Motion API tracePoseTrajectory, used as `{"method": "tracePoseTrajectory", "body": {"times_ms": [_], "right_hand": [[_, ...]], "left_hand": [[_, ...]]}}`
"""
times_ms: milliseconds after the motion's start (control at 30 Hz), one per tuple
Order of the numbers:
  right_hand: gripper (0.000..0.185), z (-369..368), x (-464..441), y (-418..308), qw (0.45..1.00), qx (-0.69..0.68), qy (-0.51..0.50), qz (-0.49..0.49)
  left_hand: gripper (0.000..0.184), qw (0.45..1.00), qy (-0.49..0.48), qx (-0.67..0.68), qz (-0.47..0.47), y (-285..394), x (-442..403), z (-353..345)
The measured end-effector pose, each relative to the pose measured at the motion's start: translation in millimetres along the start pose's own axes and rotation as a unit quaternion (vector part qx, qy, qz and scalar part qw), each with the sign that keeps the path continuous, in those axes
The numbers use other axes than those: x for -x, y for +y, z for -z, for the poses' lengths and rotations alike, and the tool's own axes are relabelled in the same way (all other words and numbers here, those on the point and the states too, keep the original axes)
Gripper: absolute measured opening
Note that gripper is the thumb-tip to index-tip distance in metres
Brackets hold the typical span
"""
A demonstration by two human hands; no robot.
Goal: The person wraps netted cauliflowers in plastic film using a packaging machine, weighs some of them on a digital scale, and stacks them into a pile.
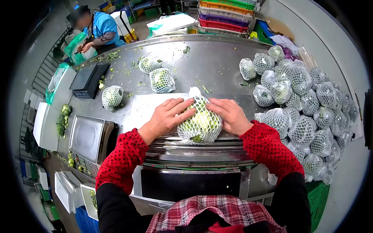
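In the head view, a pale green-white cauliflower [200, 123] in a white foam net stands at the near edge of the steel table. My left hand [166, 117] lies against its left side, with its fingers reaching over the net. Against the upper right side rests my right hand [230, 115], its thumb hidden or hard to make out. The cauliflower is held between both hands, above a wrapping machine's flat plate [145, 110]. Beyond my left hand sit two more netted cauliflowers [162, 80], and another netted cauliflower [112, 96] lies farther left.
A large pile of netted, film-wrapped heads [301, 103] fills the right side. To the left are a scale with a steel tray [87, 138] and a black scale [87, 79]. Leaf scraps dot the steel table [210, 58]. A co-worker in blue [104, 29] stands far left; stacked crates [225, 17] stand behind.
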State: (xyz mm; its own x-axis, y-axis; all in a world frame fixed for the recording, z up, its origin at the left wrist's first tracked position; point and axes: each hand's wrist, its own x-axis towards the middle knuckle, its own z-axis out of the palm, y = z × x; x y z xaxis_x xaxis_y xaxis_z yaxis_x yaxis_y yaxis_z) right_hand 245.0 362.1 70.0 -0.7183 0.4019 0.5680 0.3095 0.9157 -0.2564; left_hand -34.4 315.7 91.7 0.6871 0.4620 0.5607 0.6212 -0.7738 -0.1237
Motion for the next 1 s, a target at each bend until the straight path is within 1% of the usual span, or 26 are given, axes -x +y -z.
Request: {"method": "tracePoseTrajectory", "body": {"times_ms": [67, 100, 167, 200, 233, 300, 333, 367, 433, 467, 500, 533, 567, 600, 633, 667, 700, 733, 767, 800, 833, 867, 900, 967, 1000], "right_hand": [[0.068, 17.0, 1.7, -9.1, 0.998, -0.040, -0.039, -0.027], [0.068, 30.0, 2.8, -16.9, 0.998, -0.041, -0.042, -0.032], [0.068, 58.1, 3.4, -37.8, 0.986, -0.104, -0.111, -0.071], [0.066, 69.0, 4.4, -53.9, 0.990, -0.110, -0.082, -0.043], [0.064, 75.3, 8.3, -69.2, 0.989, -0.115, -0.084, -0.026], [0.062, 87.6, 32.2, -101.2, 0.973, -0.152, -0.159, -0.067], [0.064, 80.1, 54.0, -113.4, 0.962, -0.186, -0.173, -0.096], [0.062, 73.2, 71.9, -131.0, 0.927, -0.286, -0.185, -0.160], [0.055, 63.4, 103.2, -156.4, 0.861, -0.374, -0.255, -0.233], [0.046, 62.7, 114.7, -166.8, 0.808, -0.408, -0.291, -0.308], [0.041, 60.4, 125.3, -177.1, 0.722, -0.490, -0.292, -0.392], [0.042, 52.3, 150.0, -184.2, 0.631, -0.588, -0.242, -0.445], [0.044, 46.1, 171.4, -191.0, 0.529, -0.671, -0.185, -0.486], [0.046, 53.7, 162.0, -209.3, 0.474, -0.694, -0.089, -0.534], [0.046, 51.4, 167.4, -222.7, 0.473, -0.695, -0.088, -0.535], [0.044, 50.1, 172.1, -234.5, 0.500, -0.698, 0.026, -0.512], [0.042, 49.8, 171.3, -242.6, 0.521, -0.691, 0.140, -0.482], [0.032, 47.9, 165.9, -251.2, 0.614, -0.576, 0.148, -0.520], [0.032, 46.8, 161.5, -253.3, 0.611, -0.573, 0.151, -0.525], [0.026, 45.8, 158.1, -251.1, 0.660, -0.472, 0.126, -0.570], [0.024, 44.9, 157.6, -246.2, 0.699, -0.364, 0.099, -0.608], [0.027, 42.9, 161.3, -238.6, 0.681, -0.339, 0.158, -0.630], [0.028, 55.5, 170.5, -237.7, 0.653, -0.362, 0.136, -0.651], [0.030, 63.3, 206.5, -263.6, 0.575, -0.410, 0.044, -0.706], [0.029, 58.4, 225.0, -274.8, 0.537, -0.418, 0.018, -0.732]], "left_hand": [[0.042, 0.998, 0.011, 0.058, 0.010, 3.1, -7.8, 6.3], [0.049, 0.996, 0.029, 0.082, 0.020, 5.0, -10.6, 11.4], [0.057, 0.978, 0.043, 0.201, 0.038, 14.9, -16.1, 31.7], [0.061, 0.972, 0.028, 0.225, 0.057, 25.8, -14.4, 41.2], [0.061, 0.959, 0.006, 0.273, 0.075, 43.3, -13.5, 52.3], [0.061, 0.926, -0.065, 0.352, 0.124, 75.6, 7.5, 58.1], [0.063, 0.885, -0.104, 0.424, 0.163, 96.0, 16.1, 66.4], [0.064, 0.834, -0.144, 0.490, 0.208, 115.6, 31.3, 69.0], [0.062, 0.671, -0.192, 0.639, 0.325, 162.0, 68.9, 62.1], [0.059, 0.639, -0.197, 0.647, 0.365, 177.9, 87.0, 58.6], [0.056, 0.607, -0.202, 0.653, 0.405, 191.7, 105.8, 55.3], [0.048, 0.397, -0.154, 0.764, 0.485, 203.3, 126.6, 52.2], [0.045, 0.278, -0.079, 0.802, 0.523, 209.9, 140.6, 55.3], [0.045, 0.195, -0.009, 0.830, 0.523, 216.8, 142.3, 60.9], [0.045, 0.109, 0.060, 0.847, 0.517, 223.7, 140.9, 69.4], [0.040, 0.145, 0.126, 0.796, 0.574, 233.3, 124.0, 82.9], [0.040, 0.142, 0.127, 0.797, 0.574, 242.2, 129.3, 82.5], [0.037, 0.309, 0.088, 0.744, 0.586, 252.5, 136.9, 80.1], [0.035, 0.466, 0.044, 0.668, 0.578, 260.4, 142.1, 79.0], [0.027, 0.444, 0.101, 0.605, 0.653, 271.1, 131.5, 80.5], [0.030, 0.431, 0.152, 0.591, 0.664, 276.1, 129.8, 86.7], [0.030, 0.408, 0.171, 0.547, 0.711, 279.4, 125.9, 101.7], [0.031, 0.383, 0.186, 0.499, 0.755, 284.2, 126.5, 116.8], [0.034, 0.352, 0.183, 0.494, 0.774, 307.1, 146.9, 139.0], [0.037, 0.300, 0.150, 0.530, 0.779, 311.9, 173.6, 133.1]]}}
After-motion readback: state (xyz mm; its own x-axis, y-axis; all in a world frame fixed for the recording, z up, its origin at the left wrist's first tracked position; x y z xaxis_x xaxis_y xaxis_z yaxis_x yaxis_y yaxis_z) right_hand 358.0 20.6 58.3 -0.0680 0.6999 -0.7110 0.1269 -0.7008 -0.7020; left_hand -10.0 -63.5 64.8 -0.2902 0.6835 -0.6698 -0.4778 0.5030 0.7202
